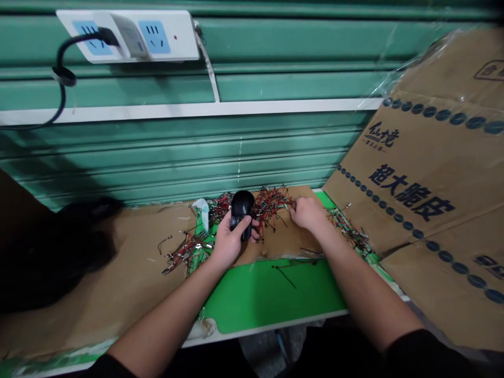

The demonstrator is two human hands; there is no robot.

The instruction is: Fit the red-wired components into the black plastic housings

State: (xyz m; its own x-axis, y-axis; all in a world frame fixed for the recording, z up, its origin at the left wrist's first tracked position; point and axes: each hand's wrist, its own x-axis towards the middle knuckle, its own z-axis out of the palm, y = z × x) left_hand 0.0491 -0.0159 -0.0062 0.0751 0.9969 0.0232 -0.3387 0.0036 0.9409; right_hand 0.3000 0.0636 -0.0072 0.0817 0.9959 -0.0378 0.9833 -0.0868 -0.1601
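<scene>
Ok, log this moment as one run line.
left hand: holds black computer mouse | right hand: at red-and-black wire pile | surface: cardboard on green board

Wires (271, 202) are coloured red and black; handheld device (241, 207) is finished in black. Mat (271, 296) is bright green, roller shutter (189, 157) teal-green with ribbing. Cardboard (417, 178) is brown, printed with dark blue dot rows. Power strip (128, 35) is white, socket panels blue.
</scene>
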